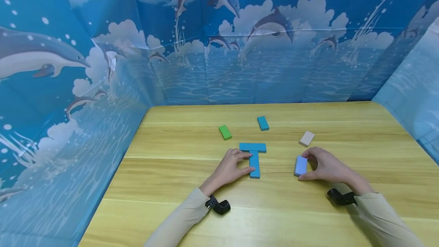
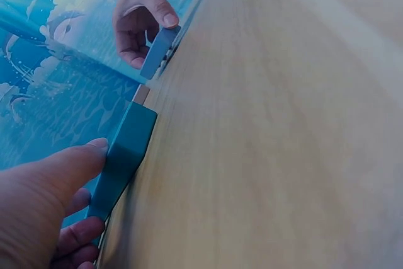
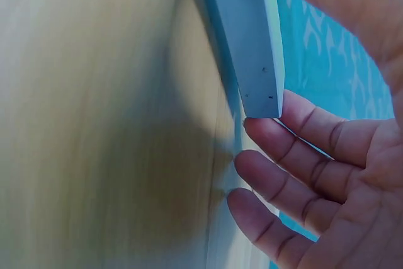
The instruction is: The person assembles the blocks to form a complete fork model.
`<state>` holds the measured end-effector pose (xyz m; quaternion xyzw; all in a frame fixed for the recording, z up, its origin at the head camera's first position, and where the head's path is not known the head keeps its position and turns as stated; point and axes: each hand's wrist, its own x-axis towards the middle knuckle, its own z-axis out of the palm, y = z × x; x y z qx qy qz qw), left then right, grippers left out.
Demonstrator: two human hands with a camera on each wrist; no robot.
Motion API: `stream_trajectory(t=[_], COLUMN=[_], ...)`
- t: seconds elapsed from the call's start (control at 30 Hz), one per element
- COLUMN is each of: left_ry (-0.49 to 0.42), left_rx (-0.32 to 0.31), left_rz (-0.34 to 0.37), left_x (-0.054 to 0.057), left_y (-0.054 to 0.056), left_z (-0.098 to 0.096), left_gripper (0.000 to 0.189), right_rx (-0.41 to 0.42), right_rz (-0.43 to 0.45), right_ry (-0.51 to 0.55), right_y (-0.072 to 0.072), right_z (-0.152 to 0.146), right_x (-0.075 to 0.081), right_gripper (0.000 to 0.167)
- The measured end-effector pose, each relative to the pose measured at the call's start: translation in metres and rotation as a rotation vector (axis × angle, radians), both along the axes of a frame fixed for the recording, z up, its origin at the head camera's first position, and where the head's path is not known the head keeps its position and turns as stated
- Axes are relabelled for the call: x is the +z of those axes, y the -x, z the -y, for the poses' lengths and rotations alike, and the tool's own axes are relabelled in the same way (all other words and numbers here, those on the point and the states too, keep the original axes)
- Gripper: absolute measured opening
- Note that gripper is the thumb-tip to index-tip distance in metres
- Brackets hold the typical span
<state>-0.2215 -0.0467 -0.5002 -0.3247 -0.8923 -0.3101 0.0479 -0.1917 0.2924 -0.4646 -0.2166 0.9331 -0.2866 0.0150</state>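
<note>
Two long blue blocks make a T on the table: a blue crossbar block (image 1: 253, 146) and a blue stem block (image 1: 255, 165). At the stem's left side, my left hand (image 1: 230, 168) holds it between curved thumb and fingers. The left wrist view shows the thumb and fingertips against the teal-looking stem block (image 2: 123, 155). Over on the right, my right hand (image 1: 326, 166) pinches a lavender block (image 1: 300, 165), thumb at the near end and fingers at the far end. In the right wrist view the other fingers curve beside this lavender block (image 3: 249, 48).
Beyond the T lie a green block (image 1: 225, 132) and a short blue block (image 1: 263, 123). A pale pinkish block (image 1: 306, 138) sits just beyond the right hand. Dolphin-print sheeting (image 1: 223, 68) rises behind the wooden table (image 1: 192, 201) and along its sides.
</note>
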Motion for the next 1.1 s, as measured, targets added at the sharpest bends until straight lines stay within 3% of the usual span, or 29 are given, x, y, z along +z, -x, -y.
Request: stream_trajectory(t=[0.3, 0.53, 0.87, 1.1], left_ry=[-0.016, -0.013, -0.015, -0.011], left_rx=[-0.008, -0.002, -0.001, 0.001], left_rz=[0.003, 0.016, 0.014, 0.018], left_x=[0.001, 0.0, 0.0, 0.0], left_y=[0.0, 0.0, 0.0, 0.0], left_z=[0.0, 0.0, 0.0, 0.0], left_gripper=[0.05, 0.051, 0.051, 0.051], right_rx=[0.032, 0.082, 0.109, 0.124], right_rz=[0.029, 0.0, 0.046, 0.016], right_ry=[0.025, 0.045, 0.056, 0.063], right_y=[-0.004, -0.01, -0.018, -0.023], right_z=[0.023, 0.036, 0.054, 0.063], right_x=[-0.002, -0.001, 0.001, -0.004], right_gripper=[0.072, 0.069, 0.065, 0.064])
